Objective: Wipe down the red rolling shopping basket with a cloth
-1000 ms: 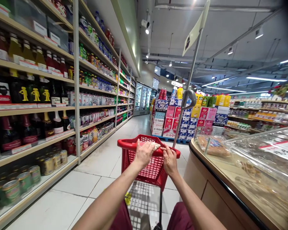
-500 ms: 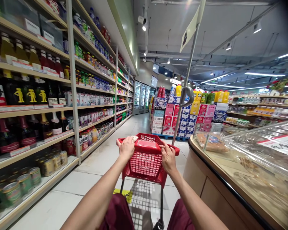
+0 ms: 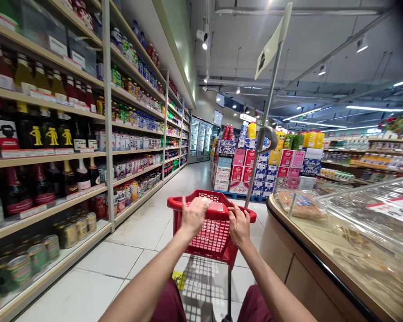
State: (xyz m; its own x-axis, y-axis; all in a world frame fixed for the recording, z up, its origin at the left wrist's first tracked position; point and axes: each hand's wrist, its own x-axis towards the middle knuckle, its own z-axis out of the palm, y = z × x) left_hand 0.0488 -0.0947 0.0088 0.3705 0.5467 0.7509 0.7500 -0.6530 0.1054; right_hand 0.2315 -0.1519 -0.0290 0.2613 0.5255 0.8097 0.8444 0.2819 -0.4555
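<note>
In front of me stands a red plastic shopping cart (image 3: pixel 211 235) with a latticed basket and a thick red handle (image 3: pixel 175 203). My left hand (image 3: pixel 192 218), smeared by motion, is at the left-middle of the handle, closed on a crumpled white wipe (image 3: pixel 207 201) that shows only partly at its fingertips. Fingers of my right hand (image 3: pixel 241 226) curl over the handle's right part. A metal pole (image 3: pixel 253 179) rises at the cart's right side, with a grey curved hook (image 3: pixel 267 138) and a pale flag (image 3: pixel 272 44) at the top.
Tall shelves (image 3: pixel 134 179) of bottles and cans line the left side. Close on the right is a curved display counter (image 3: pixel 285 241) with clear covers. Stacked drink cartons (image 3: pixel 243 165) stand ahead, beside a tiled aisle (image 3: pixel 191 179) leading to glass-door fridges (image 3: pixel 199 136).
My left hand has slid right along the handle with the white wipe. My right hand keeps its place on the handle. The whole view has shifted slightly.
</note>
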